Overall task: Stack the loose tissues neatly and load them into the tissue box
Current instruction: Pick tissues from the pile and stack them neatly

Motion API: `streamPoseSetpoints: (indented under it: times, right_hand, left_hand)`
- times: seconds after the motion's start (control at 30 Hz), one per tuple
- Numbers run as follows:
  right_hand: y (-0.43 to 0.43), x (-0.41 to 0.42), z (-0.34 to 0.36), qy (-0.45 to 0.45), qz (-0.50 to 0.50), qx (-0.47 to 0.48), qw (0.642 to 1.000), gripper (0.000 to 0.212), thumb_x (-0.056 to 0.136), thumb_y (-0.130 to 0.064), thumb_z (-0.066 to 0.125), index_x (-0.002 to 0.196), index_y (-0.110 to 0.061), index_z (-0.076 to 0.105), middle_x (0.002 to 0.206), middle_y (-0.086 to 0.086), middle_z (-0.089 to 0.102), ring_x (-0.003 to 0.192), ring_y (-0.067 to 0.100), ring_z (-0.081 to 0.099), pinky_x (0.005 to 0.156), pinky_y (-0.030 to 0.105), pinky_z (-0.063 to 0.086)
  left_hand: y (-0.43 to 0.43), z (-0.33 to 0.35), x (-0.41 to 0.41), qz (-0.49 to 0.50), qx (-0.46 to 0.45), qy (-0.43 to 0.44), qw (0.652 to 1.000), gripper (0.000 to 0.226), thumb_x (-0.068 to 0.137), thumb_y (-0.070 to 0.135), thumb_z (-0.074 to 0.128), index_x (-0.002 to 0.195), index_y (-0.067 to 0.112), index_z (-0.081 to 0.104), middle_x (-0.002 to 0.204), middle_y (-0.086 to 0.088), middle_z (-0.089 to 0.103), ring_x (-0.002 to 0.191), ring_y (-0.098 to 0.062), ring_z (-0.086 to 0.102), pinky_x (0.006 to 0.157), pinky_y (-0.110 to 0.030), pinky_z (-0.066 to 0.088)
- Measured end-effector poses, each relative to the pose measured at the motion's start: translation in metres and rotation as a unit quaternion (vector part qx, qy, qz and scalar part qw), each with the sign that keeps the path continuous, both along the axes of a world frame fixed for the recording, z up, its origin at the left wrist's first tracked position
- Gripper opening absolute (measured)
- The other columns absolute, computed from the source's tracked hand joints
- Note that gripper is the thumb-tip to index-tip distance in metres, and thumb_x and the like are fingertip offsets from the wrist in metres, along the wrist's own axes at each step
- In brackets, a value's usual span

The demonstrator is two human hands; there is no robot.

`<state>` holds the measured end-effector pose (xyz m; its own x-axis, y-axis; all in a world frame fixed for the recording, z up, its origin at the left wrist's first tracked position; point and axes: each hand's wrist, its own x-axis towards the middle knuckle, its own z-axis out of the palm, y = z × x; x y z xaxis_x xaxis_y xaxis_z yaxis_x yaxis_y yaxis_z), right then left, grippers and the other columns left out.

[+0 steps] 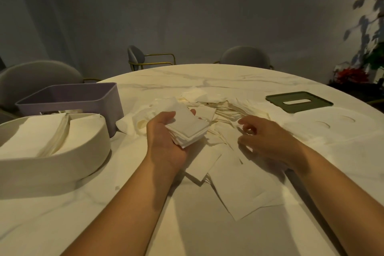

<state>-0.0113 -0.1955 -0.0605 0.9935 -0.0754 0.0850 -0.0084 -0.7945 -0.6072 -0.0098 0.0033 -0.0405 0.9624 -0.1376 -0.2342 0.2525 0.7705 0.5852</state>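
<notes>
My left hand [164, 143] holds a stack of white square tissues [188, 125] just above the table, thumb pressed on top. My right hand [268, 141] hovers palm down over the loose tissues [228, 168] spread across the table's middle, fingers curled and apart, with nothing clearly held. A cream tissue box [62, 164] at the left has folded tissues inside. Behind it stands a purple box [83, 97] with an open top.
A dark green lid with a slot [299, 102] lies at the far right of the white marble table [187, 224]. Grey chairs [245, 56] stand around the far edge. A plant [365, 27] is at the right wall.
</notes>
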Motion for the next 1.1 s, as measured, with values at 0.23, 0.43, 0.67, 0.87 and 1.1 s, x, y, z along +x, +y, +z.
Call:
streamPoseSetpoints:
  times: [0.23, 0.43, 0.67, 0.87, 1.1]
  right_hand:
    - [0.006, 0.001, 0.002, 0.018, 0.019, -0.065, 0.998, 0.033, 0.086, -0.022, 0.059, 0.12, -0.021, 0.06, 0.121, -0.001, 0.058, 0.111, 0.021, 0.052, 0.097, 0.045, 0.044]
    - [0.007, 0.003, 0.001, 0.006, 0.035, -0.085, 0.996, 0.021, 0.091, -0.023, 0.052, 0.106, -0.033, 0.063, 0.117, -0.004, 0.053, 0.114, 0.019, 0.047, 0.097, 0.043, 0.041]
    - [0.007, 0.001, 0.002, -0.059, 0.045, 0.05, 0.996, 0.013, 0.087, -0.008, 0.052, 0.085, -0.018, 0.06, 0.094, -0.007, 0.061, 0.089, 0.014, 0.055, 0.076, 0.033, 0.047]
    - [0.005, 0.005, 0.002, -0.095, 0.031, 0.116, 0.988, 0.017, 0.084, -0.019, 0.07, 0.095, -0.026, 0.059, 0.088, -0.005, 0.06, 0.082, 0.013, 0.055, 0.066, 0.019, 0.046]
    - [0.006, 0.003, 0.003, -0.096, 0.029, 0.096, 0.99, 0.01, 0.077, -0.023, 0.075, 0.076, -0.028, 0.067, 0.088, -0.009, 0.063, 0.087, 0.011, 0.057, 0.073, 0.025, 0.047]
  left_hand:
    - [-0.004, -0.002, -0.001, -0.014, 0.012, 0.01, 1.0, 0.026, 0.091, 0.013, 0.039, 0.086, 0.0, 0.061, 0.077, -0.017, 0.07, 0.079, -0.033, 0.063, 0.067, -0.044, 0.051]
    - [-0.008, -0.008, 0.003, -0.022, 0.019, 0.006, 1.0, 0.018, 0.089, 0.012, 0.039, 0.094, 0.004, 0.054, 0.107, -0.019, 0.068, 0.093, -0.033, 0.063, 0.08, -0.044, 0.05]
    - [-0.007, -0.012, 0.004, -0.027, 0.027, -0.002, 0.999, 0.03, 0.088, 0.013, 0.038, 0.109, 0.004, 0.057, 0.116, -0.02, 0.066, 0.112, -0.035, 0.06, 0.085, -0.044, 0.05]
    - [-0.007, -0.012, 0.003, -0.026, 0.034, -0.011, 0.999, 0.027, 0.089, 0.016, 0.038, 0.102, 0.002, 0.057, 0.117, -0.021, 0.065, 0.1, -0.035, 0.062, 0.088, -0.045, 0.048]
    - [-0.008, -0.01, 0.004, -0.035, 0.038, -0.013, 0.999, 0.025, 0.091, 0.021, 0.041, 0.095, 0.003, 0.057, 0.094, -0.021, 0.066, 0.088, -0.034, 0.06, 0.086, -0.044, 0.047]
